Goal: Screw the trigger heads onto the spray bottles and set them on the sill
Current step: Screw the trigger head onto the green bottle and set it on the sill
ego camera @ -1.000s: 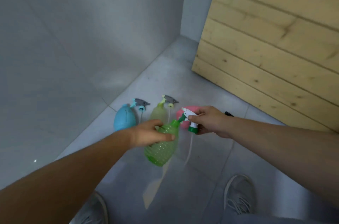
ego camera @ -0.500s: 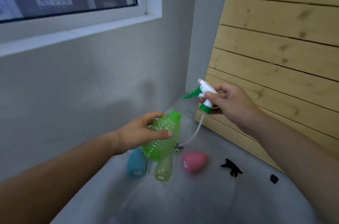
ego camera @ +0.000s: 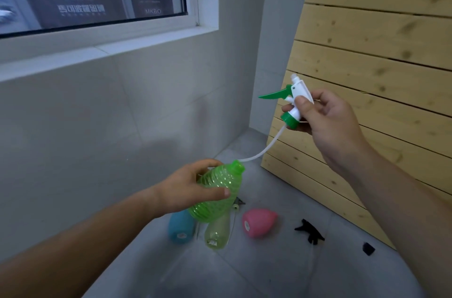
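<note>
My left hand (ego camera: 188,186) grips a ribbed green spray bottle (ego camera: 216,196), tilted with its open neck pointing up and right. My right hand (ego camera: 325,119) holds a white and green trigger head (ego camera: 292,102) above and to the right of it. The head's white dip tube (ego camera: 263,151) curves down, and its tip sits at the bottle's mouth. On the floor below lie a blue bottle (ego camera: 179,226), a pale yellow-green bottle (ego camera: 217,230) and a pink bottle (ego camera: 258,222). The white window sill (ego camera: 102,49) runs along the upper left.
A black trigger head (ego camera: 310,231) and a small black cap (ego camera: 368,247) lie on the grey tiled floor at the right. A pale wooden slatted panel (ego camera: 367,77) leans against the right wall. Grey wall tiles lie under the window.
Both hands have risen from the floor with the green bottle and its trigger head. The head has moved up and away from the bottle, leaving only the tube tip at the neck.
</note>
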Available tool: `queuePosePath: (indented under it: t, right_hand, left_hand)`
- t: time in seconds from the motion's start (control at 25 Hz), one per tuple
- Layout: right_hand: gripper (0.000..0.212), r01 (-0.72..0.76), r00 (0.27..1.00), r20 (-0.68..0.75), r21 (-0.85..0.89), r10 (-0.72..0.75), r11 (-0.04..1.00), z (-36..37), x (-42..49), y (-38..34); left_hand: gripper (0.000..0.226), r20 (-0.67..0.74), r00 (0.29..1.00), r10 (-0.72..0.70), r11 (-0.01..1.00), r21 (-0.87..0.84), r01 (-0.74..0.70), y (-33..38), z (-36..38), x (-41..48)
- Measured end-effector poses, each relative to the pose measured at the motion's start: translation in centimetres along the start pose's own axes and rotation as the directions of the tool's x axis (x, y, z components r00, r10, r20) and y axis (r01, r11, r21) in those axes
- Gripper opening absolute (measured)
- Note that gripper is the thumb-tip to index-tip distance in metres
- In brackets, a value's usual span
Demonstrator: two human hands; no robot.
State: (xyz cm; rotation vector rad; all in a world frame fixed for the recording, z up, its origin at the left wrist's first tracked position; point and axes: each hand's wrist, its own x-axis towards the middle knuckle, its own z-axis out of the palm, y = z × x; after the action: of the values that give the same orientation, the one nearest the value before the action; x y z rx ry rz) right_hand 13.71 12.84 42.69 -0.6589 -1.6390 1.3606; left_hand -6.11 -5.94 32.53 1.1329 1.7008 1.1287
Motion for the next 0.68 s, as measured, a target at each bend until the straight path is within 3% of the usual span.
queuePosePath:
  t: [0.16, 0.4, 0.52, 0.68]
  right_hand:
    - [0.014, 0.015, 0.999, -0.053, 0.024, -0.013, 1.000, -1.0, 0.4, -0.3]
    - [0.012, -0.056, 0.998, 0.039, 0.023, 0.055, 0.998, -0.1, -0.5, 1.3]
    - [0.015, -0.128, 0.980, 0.154, -0.005, 0.127, 0.992, 1.7, -1.6, 2.5]
    - [0.016, -0.139, 0.917, 0.363, -0.097, 0.165, 0.986, 3.4, -3.0, 3.5]
  left_hand:
    - [0.054, -0.028, 0.998, -0.056, 0.998, -0.020, 0.055, -0.1, 0.0, 0.3]
    - [0.050, 0.002, 1.000, 0.005, 1.000, -0.015, -0.005, 0.7, 0.7, 0.1]
    - [0.041, 0.024, 0.999, 0.039, 0.997, -0.067, -0.037, 1.5, 1.4, 0.0]
    - [0.038, 0.051, 0.999, -0.020, 0.979, -0.200, 0.030, 2.3, 1.7, -0.2]
